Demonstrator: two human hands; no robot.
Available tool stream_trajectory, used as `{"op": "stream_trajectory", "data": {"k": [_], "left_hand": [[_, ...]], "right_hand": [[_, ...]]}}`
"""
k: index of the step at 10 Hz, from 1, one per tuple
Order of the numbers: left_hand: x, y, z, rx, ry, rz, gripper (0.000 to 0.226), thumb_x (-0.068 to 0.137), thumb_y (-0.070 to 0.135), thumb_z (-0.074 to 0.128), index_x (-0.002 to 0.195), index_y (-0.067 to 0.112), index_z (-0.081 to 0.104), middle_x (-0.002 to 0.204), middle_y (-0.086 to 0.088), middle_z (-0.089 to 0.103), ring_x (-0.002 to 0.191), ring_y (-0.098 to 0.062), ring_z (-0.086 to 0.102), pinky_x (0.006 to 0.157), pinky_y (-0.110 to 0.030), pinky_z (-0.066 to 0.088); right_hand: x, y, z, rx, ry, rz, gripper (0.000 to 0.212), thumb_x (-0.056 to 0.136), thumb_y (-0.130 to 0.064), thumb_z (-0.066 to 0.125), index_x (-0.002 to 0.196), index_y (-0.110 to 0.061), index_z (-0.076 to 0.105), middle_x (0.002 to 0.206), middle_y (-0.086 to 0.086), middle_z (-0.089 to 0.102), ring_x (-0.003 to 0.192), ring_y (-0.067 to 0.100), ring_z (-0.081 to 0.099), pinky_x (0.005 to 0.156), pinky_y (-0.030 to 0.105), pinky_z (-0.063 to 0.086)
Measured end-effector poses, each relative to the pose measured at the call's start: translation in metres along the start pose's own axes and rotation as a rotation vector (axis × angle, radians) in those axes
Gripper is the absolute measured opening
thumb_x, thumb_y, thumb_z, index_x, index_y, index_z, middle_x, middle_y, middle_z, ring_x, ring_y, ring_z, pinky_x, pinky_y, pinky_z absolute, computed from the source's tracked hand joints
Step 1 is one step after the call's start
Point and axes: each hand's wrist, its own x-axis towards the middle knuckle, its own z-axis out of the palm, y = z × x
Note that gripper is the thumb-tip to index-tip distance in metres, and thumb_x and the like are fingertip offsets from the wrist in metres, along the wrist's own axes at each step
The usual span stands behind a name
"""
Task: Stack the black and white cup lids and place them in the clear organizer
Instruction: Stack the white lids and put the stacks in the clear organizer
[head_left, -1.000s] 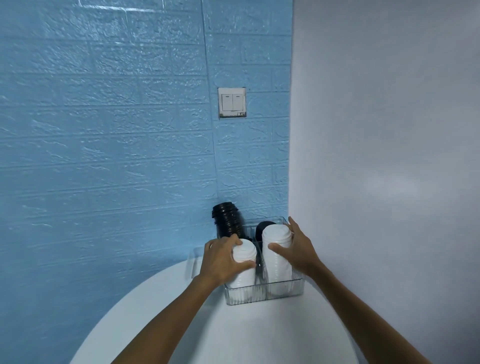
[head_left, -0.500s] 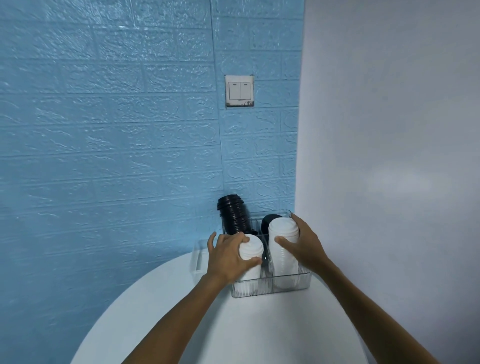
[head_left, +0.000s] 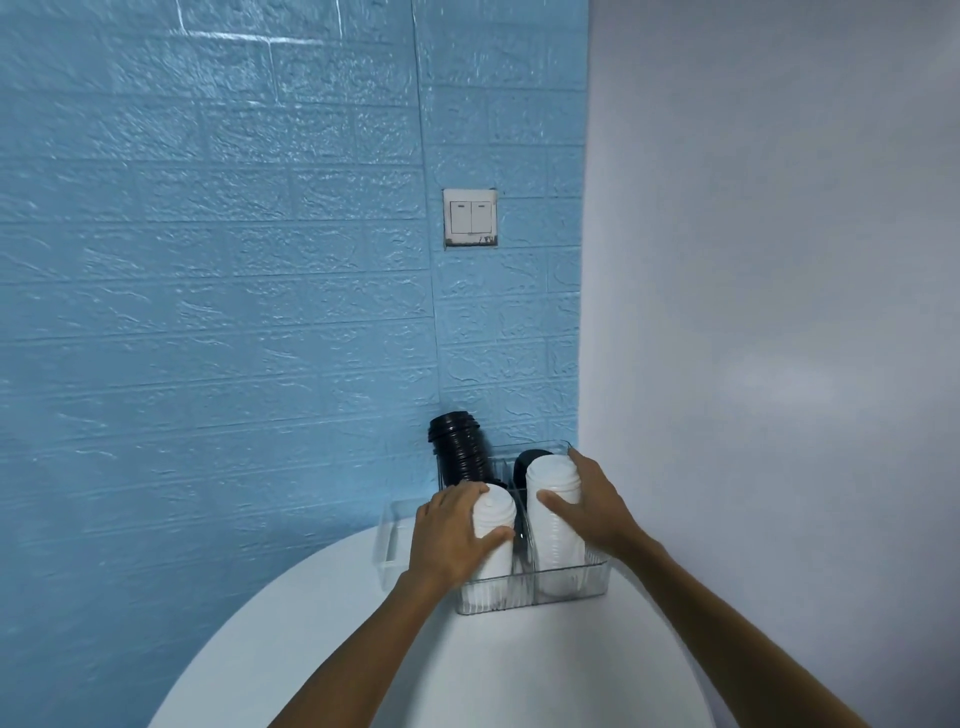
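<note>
Two tall stacks of white plastic cup lids stand upright in the near compartments of the clear ribbed plastic organizer (head_left: 550, 587), which sits at the far edge of the round white table (head_left: 467, 670) in the corner. The left hand (head_left: 452, 540) wraps the top of the shorter left white stack (head_left: 496, 519), fingers and thumb curled round it; the right hand (head_left: 597, 512) curls round the taller right white stack (head_left: 553, 499), thumb on its near face. Each stack's long axis runs straight up, directly under its own hand, so letting go looks like a matter of drawing each hand up and back. Behind, a tall stack of black lids (head_left: 460, 452) leans slightly in the far left compartment, and a shorter black stack (head_left: 527, 462) peeks out just behind the right white one. The organizer's centre divider stands between the white stacks; a smaller clear tray (head_left: 392, 535) sits just left. A white wall switch (head_left: 470, 218) hangs on the blue brick-pattern wall (head_left: 208, 312).
</note>
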Motion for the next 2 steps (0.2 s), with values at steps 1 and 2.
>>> {"op": "stream_trajectory", "data": {"k": [1, 2], "left_hand": [[-0.0012, -0.0021, 0.0001, -0.038, -0.022, -0.010, 0.081, 0.083, 0.074, 0.062, 0.151, 0.038, 0.036, 0.158, 0.009, 0.041, 0.146, -0.017, 0.036, 0.116, -0.036, 0.028], [-0.0028, -0.0007, -0.0052, -0.073, -0.015, -0.031, 0.091, 0.081, 0.081, 0.056, 0.157, 0.041, 0.026, 0.166, 0.003, 0.030, 0.152, -0.018, 0.026, 0.120, -0.038, 0.025]], "right_hand": [[0.0007, 0.0018, -0.0011, 0.049, 0.010, -0.005, 0.091, 0.089, -0.046, 0.073, 0.159, -0.019, 0.022, 0.164, 0.002, 0.029, 0.149, 0.018, 0.031, 0.119, 0.034, 0.027], [-0.0015, -0.0059, -0.0068, 0.083, 0.036, -0.034, 0.092, 0.088, -0.044, 0.075, 0.158, -0.019, 0.023, 0.164, 0.002, 0.028, 0.149, 0.016, 0.029, 0.118, 0.029, 0.023]]}}
